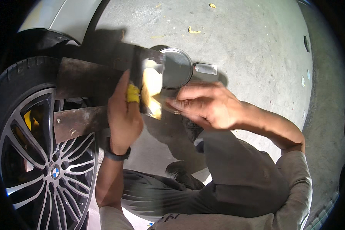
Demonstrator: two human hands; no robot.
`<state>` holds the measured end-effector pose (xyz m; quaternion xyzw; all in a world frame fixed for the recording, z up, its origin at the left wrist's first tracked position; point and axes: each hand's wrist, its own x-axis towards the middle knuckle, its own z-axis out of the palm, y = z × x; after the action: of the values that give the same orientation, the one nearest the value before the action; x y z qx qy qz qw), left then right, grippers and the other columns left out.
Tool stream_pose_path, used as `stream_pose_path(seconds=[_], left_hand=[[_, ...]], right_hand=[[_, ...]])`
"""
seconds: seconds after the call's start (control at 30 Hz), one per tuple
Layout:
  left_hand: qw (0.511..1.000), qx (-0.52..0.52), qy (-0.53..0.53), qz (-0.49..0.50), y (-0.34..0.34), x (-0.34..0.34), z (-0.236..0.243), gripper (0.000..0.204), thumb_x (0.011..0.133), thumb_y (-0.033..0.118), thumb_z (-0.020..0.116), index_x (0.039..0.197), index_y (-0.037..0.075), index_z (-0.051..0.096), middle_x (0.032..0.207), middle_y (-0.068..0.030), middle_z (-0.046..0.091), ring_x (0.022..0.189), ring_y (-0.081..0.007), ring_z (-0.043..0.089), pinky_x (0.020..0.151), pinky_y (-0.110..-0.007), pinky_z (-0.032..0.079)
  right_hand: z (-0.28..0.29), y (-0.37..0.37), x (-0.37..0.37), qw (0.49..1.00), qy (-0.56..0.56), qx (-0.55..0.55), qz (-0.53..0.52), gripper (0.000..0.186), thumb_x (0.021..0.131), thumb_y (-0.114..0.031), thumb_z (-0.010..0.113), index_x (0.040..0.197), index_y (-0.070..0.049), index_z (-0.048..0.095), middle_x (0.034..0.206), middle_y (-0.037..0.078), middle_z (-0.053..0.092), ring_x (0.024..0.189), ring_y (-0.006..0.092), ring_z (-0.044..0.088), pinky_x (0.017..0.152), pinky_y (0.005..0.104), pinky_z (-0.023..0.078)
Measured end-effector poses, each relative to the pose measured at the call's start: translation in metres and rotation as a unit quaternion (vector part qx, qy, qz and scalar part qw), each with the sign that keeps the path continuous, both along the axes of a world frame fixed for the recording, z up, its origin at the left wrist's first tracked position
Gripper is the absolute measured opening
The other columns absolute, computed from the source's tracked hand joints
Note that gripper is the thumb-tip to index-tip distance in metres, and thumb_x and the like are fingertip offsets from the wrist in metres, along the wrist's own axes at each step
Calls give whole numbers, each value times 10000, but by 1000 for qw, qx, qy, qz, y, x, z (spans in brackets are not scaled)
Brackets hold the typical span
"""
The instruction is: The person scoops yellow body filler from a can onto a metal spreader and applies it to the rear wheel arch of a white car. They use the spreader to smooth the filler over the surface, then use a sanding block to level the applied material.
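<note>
My left hand (124, 122) is closed on several dark, worn metal plates, like spreader blades: one upper (88, 76), one lower (80, 122), and an upright one (138, 55) with cream-yellow paste (151, 80) on its face. A yellow piece (132, 93) shows under my left thumb. Just right of the paste my right hand (207, 105) has its fingers pinched together, blurred by motion, around a thin edge that I cannot make out.
A round grey lid or can (178, 67) and a white tube (207, 69) lie on the concrete floor (257, 42), with yellow scraps. A car wheel (30, 138) and pale body panel (53, 15) fill the left. My bent leg (241, 168) is below my hands.
</note>
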<state>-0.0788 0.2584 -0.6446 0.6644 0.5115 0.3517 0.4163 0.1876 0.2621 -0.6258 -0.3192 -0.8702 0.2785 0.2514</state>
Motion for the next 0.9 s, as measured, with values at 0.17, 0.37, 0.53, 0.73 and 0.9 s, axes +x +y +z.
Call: stream_pose_path(seconds=[0.17, 0.37, 0.53, 0.73, 0.9], left_hand=[[996, 43, 18, -76, -2, 0, 4, 547, 922, -70, 383, 1454, -84, 514, 1261, -247, 676, 1138, -309, 677, 994, -353, 505], [996, 64, 53, -17, -1, -4, 1, 535, 930, -68, 389, 1453, -112, 491, 1197, -313, 667, 1086, -360, 696, 960, -376, 514], [999, 35, 33, -14, -1, -1, 3, 535, 929, -70, 403, 1455, -84, 505, 1189, -298, 671, 1099, -373, 690, 965, -367, 512], [999, 25, 36, -2, -2, 2, 3, 502, 948, -29, 417, 1437, -95, 513, 1147, -314, 672, 1037, -388, 700, 943, -388, 523], [989, 121, 68, -57, -1, 1, 0, 508, 940, -40, 396, 1430, -113, 508, 1168, -305, 673, 1044, -382, 699, 946, -380, 525]], right_hand=[[3, 2, 2, 992, -57, 35, -103, 263, 850, -54, 791, 1111, -30, 768, 980, 81, 692, 809, 208, 707, 666, 352, 631], [12, 7, 2, 995, -48, -40, -74, 335, 859, -48, 780, 1193, -67, 771, 1063, 95, 722, 893, 216, 736, 757, 348, 648], [3, -2, -2, 995, -53, -28, 80, 320, 878, 9, 729, 1177, -91, 780, 1046, 80, 723, 897, 227, 737, 790, 355, 647], [1, 1, 1, 999, -27, -23, -5, 325, 873, -11, 753, 1196, -47, 762, 962, 77, 685, 806, 220, 705, 733, 358, 644], [10, 10, 4, 993, -44, -30, -109, 75, 914, -25, 707, 975, -13, 748, 922, 100, 661, 743, 205, 685, 620, 355, 618]])
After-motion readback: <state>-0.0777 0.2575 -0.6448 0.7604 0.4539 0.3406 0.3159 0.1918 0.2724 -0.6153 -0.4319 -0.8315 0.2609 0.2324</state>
